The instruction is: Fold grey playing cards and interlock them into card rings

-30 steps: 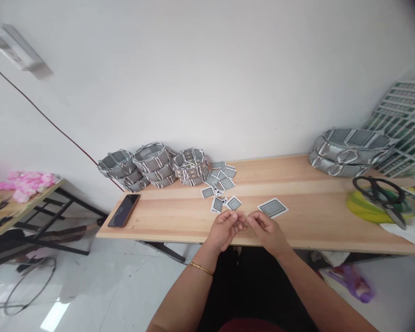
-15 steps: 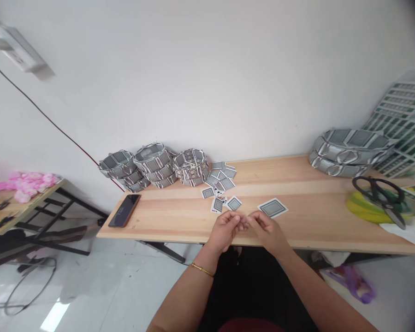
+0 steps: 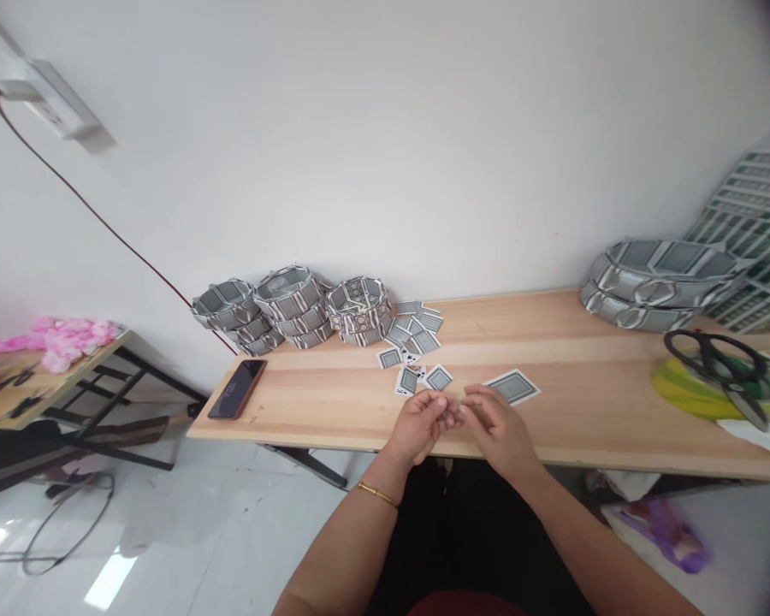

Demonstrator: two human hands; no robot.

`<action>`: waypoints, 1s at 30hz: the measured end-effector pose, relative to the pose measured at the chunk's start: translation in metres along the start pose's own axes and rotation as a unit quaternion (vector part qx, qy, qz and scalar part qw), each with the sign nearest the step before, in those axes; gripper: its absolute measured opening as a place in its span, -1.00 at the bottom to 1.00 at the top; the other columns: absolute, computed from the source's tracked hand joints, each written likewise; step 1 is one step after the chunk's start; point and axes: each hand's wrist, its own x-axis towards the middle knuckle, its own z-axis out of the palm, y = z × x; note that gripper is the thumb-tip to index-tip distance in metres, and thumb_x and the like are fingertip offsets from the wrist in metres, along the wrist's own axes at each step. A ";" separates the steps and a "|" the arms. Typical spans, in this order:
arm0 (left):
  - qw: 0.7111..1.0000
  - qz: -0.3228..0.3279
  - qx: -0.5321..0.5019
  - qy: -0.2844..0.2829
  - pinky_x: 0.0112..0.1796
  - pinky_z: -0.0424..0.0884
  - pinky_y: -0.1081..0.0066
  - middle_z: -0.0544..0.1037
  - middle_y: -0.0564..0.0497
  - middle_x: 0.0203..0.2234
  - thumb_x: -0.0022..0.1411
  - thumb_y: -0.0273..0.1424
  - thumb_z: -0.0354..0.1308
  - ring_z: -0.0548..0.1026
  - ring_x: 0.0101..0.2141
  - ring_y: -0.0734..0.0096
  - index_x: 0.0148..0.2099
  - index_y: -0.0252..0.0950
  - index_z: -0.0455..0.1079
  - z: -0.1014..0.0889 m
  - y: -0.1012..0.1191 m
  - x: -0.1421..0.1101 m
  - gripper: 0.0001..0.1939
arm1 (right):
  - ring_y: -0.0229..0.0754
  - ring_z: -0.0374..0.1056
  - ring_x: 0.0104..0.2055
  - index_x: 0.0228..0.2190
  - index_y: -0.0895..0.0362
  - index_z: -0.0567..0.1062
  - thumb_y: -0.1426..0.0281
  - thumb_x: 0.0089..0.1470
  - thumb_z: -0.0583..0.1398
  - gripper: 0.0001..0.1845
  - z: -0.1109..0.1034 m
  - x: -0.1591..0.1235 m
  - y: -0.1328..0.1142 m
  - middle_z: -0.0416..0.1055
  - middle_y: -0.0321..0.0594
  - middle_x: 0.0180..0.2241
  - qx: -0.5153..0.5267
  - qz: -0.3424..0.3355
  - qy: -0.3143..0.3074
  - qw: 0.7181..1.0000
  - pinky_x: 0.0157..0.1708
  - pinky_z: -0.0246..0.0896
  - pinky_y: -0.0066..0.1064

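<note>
The left hand [image 3: 427, 421] is held with thumb and fingertips brought together, the right hand [image 3: 497, 428] with thumb and forefinger curled towards it; whether anything small is pinched in either cannot be told. Both are held over the front of the pale wooden counter [image 3: 571, 368]. A grey-backed, white-bordered rectangular playing card [image 3: 517, 387] is partly covered by the right hand in this view. Smaller grey-patterned cards [image 3: 437, 377] are scattered beyond the left hand, up to a round patterned folded-card basket [image 3: 360, 316]. Beside it, two tiered grey folded-card baskets [image 3: 295, 312] are lined up along the wall; at far right, a wider, two-tiered grey oval basket [image 3: 658, 291] is placed. All are open-topped; their contents cannot be made out.
</note>
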 end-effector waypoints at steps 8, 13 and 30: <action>1.000 -0.004 -0.008 -0.011 -0.33 0.36 0.42 0.49 -0.03 -0.43 0.09 -0.32 0.27 0.40 -0.50 0.57 -0.33 -0.40 0.37 -0.003 -0.001 0.001 -0.77 | 0.13 0.19 0.14 0.00 0.16 0.38 0.14 0.16 0.03 -0.52 -0.011 -0.011 0.024 0.33 0.08 0.08 -0.287 -0.066 -0.101 0.950 0.13 -0.30 0.22; 1.000 -0.006 -0.010 0.000 -0.31 0.37 0.39 0.49 -0.02 -0.43 0.07 -0.31 0.28 0.39 -0.51 0.58 -0.34 -0.39 0.36 -0.002 -0.001 0.001 -0.75 | 0.09 0.22 0.13 0.10 0.13 0.30 0.04 0.10 0.08 -0.38 -0.023 -0.030 0.024 0.32 0.03 0.10 -0.254 -0.121 -0.142 0.949 0.13 -0.17 0.12; 1.000 -0.013 -0.015 0.016 -0.32 0.38 0.40 0.49 -0.01 -0.43 0.05 -0.30 0.30 0.39 -0.52 0.59 -0.35 -0.38 0.34 -0.002 -0.001 0.000 -0.73 | -0.04 0.32 -0.02 -0.08 0.03 0.46 0.47 0.08 0.10 -0.65 -0.035 -0.044 0.019 0.44 -0.14 -0.02 -0.161 -0.121 -0.159 0.966 0.03 0.13 -0.12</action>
